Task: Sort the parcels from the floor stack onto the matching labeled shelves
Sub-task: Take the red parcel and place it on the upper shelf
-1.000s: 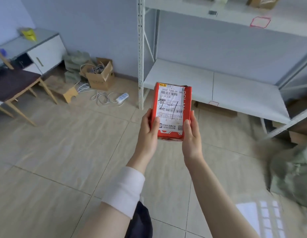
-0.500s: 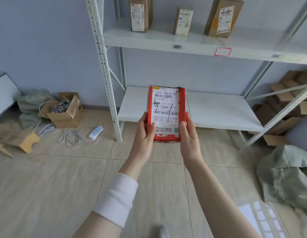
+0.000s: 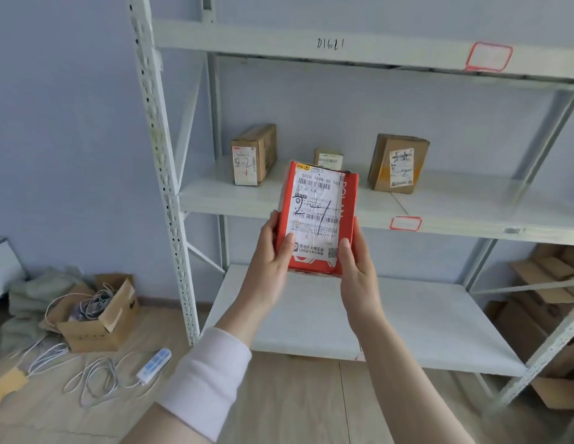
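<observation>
The red parcel [image 3: 347, 203] is held upright in the air in front of the middle shelf [image 3: 455, 200], near its front edge. Its white shipping label [image 3: 315, 219] faces the camera, with barcodes and a handwritten "2-1". The left hand [image 3: 273, 251] and right hand [image 3: 356, 264] each have their grip clamped on a lower side of the parcel, thumbs on the front.

On the middle shelf three brown parcels stand apart: a left box [image 3: 253, 155], a small box [image 3: 329, 157] partly hidden behind the red parcel, and a right box [image 3: 398, 163] marked "2-2". Bare board lies between them and toward the shelf's right end. A red-outlined tag [image 3: 405, 223] sits on its front edge.

On the floor to the left, an open cardboard box [image 3: 99, 325] holds tangled cables.
</observation>
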A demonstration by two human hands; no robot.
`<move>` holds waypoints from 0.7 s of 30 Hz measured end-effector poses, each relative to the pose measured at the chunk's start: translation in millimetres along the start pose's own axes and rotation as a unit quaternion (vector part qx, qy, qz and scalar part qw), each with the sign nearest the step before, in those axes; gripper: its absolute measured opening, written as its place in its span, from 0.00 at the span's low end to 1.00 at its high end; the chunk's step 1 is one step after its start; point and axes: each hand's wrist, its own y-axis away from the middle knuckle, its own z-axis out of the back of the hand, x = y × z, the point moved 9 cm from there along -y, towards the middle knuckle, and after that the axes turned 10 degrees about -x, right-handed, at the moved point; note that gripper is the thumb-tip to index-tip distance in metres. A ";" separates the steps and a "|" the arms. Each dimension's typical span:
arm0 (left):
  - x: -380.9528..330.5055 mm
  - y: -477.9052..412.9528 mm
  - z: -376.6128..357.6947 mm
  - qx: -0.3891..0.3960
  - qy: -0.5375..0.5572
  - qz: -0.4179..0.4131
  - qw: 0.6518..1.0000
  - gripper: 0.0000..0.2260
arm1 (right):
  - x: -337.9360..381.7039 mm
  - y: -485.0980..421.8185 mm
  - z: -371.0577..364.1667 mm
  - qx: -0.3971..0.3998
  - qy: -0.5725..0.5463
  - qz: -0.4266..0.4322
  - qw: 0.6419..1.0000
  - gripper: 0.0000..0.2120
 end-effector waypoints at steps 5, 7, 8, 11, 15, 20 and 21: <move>-19.8 -73.3 -5.0 -0.011 -0.002 -0.053 0.999 0.21 | 22.6 -69.9 -27.5 -0.002 0.001 0.061 0.998 0.21; -27.7 -104.1 -4.6 -0.005 0.001 -0.066 0.998 0.21 | 34.9 -97.2 -42.1 -0.002 0.002 0.088 0.996 0.20; -33.2 -120.6 -3.6 0.000 0.002 -0.075 0.997 0.21 | 42.0 -110.4 -50.6 -0.002 0.002 0.099 0.995 0.19; -56.2 -170.1 4.8 0.005 0.004 -0.121 0.993 0.20 | 65.3 -146.9 -77.7 -0.009 0.002 0.131 0.991 0.21; -93.6 -227.4 17.9 0.005 0.009 -0.174 0.985 0.21 | 100.5 -194.1 -112.2 -0.028 0.011 0.166 0.986 0.23; -142.0 -291.2 31.4 0.018 0.020 -0.223 0.975 0.22 | 153.1 -243.4 -150.4 -0.017 -0.025 0.223 0.974 0.22; -149.9 -302.8 33.2 0.019 0.016 -0.229 0.973 0.22 | 161.3 -253.1 -157.6 -0.010 -0.036 0.230 0.972 0.22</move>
